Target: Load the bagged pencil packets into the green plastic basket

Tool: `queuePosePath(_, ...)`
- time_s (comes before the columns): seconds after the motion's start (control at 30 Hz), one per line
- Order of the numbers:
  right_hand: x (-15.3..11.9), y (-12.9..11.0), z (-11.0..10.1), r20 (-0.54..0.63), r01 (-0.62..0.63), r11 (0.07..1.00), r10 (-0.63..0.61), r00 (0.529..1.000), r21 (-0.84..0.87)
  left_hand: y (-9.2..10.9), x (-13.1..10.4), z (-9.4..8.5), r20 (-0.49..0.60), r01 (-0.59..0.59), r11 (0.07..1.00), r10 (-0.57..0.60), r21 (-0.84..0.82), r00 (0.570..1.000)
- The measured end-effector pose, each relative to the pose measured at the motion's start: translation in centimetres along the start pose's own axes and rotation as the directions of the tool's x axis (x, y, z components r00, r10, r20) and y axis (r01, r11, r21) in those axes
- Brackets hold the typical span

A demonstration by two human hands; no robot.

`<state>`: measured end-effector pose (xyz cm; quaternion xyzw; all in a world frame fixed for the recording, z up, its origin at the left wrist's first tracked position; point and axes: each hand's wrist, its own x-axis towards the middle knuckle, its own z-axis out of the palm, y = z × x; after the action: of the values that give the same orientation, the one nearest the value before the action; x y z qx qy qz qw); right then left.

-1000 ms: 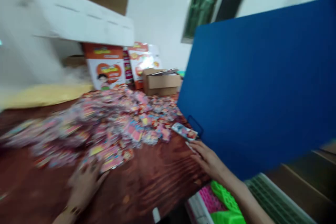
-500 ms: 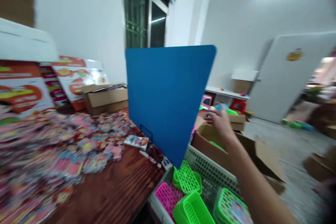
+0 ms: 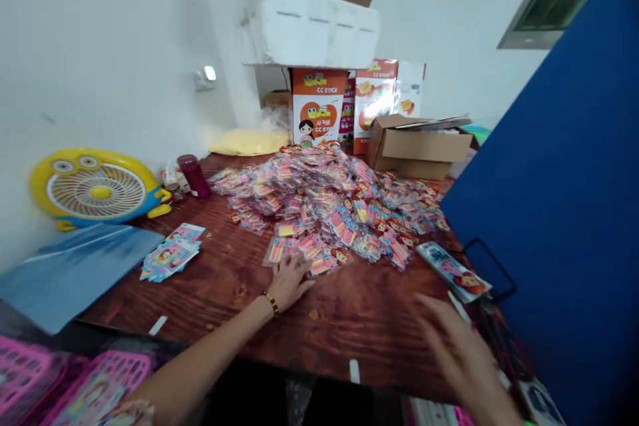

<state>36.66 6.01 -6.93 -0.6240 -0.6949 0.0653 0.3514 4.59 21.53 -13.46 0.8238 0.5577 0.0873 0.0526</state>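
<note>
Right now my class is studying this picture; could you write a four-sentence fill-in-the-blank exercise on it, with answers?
1. The hand at the packets is the person's ____ one.
2. The panel beside the right hand is coloured ____.
3. The orange-topped cartons read CC ____.
4. The fan has a rim coloured ____.

Missing words: left; blue; STICK; yellow.

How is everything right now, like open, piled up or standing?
Packets: loosely heaped
Left hand: open, touching packets
Right hand: blurred, seemingly open
Cardboard box: open, something flat sticking out
Cards: loosely stacked
Fan: upright, can't tell if it's running
Bottle: standing
Blue board: upright
</note>
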Motion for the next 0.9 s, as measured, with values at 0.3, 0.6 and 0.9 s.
queuePosePath(0.3, 11.2, -5.1, 16.8, 0.34, 0.252, 0.963, -0.206, 0.918, -0.098, -6.4, 0.0, -1.3, -0.072, 0.193, 0.981, -0.193, -0.006, 0.978)
queuePosePath(0.6, 11.1, -3.9, 19.7, 0.458, 0.241, 0.915, -0.071, 0.886, -0.325, -3.8, -0.4, 0.1, -0.085, 0.131, 0.991, -0.132, -0.019, 0.988)
queuePosePath(0.9, 10.8, -4.2, 19.2, 0.49, 0.208, 0.909, -0.004, 0.872, -0.362, -4.9, 0.6, -0.5, -0.124, 0.125, 0.992, -0.126, -0.022, 0.984)
